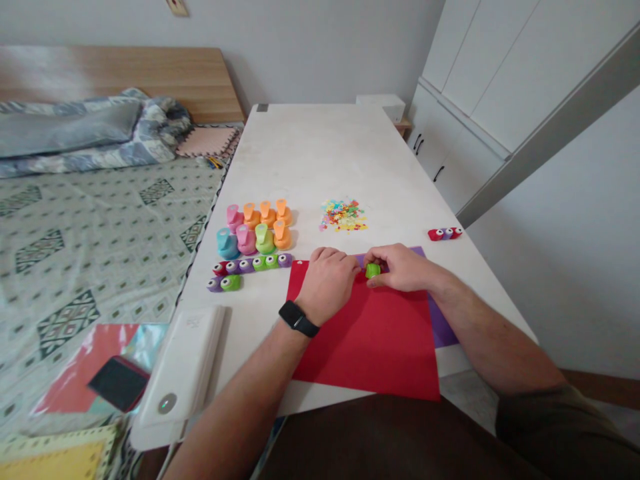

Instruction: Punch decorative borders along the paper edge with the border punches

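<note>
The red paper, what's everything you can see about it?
The large red rectangular sheet looks like paper, lying mostly flat on the white table, partly over a purple paper sheet. A pale mark shows at its far left corner. The left hand rests on it; the right hand holds a small green plastic punch at its far edge.

Bright-green punch (373, 271): small, in your grip, partly hidden, at far edge of red sheet (370, 343). Sheet: flat before you, small white mark near far-left corner.

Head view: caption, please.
Right hand holds a green punch at the far edge of a red sheet, left hand alongside.
</note>
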`<state>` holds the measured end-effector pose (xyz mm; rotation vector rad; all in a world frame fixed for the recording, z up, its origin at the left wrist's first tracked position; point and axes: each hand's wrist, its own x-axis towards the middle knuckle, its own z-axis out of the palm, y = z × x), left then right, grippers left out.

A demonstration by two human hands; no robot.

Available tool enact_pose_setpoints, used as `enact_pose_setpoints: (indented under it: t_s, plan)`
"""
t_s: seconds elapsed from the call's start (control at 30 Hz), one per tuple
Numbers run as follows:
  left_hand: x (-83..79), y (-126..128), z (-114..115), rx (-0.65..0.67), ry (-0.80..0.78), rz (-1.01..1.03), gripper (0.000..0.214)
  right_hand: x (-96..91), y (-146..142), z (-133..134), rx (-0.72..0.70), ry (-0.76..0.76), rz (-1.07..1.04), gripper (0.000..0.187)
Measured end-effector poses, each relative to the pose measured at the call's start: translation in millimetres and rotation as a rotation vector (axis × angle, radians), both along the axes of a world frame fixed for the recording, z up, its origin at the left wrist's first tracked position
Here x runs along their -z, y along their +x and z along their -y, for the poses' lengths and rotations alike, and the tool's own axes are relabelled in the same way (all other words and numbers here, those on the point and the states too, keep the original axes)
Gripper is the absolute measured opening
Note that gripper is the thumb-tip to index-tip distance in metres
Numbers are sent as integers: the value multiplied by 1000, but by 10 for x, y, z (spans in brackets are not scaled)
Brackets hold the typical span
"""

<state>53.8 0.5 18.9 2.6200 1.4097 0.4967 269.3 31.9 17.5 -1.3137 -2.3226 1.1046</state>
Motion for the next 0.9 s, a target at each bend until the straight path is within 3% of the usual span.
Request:
enact_pose_setpoints:
  t_s: [0.53, 0.77, 0.9]
  plan:
    - [-65, 17, 13, 8, -44, -1, 29, 13, -24, 11, 17, 31, 2, 22]
    - [-114, 100, -9, 79, -95, 4, 64, 9, -40, 20, -4, 89, 17, 22]
    - [-69, 150, -77, 72, -144, -8, 60, -13, -46, 35, -3, 104, -3, 24]
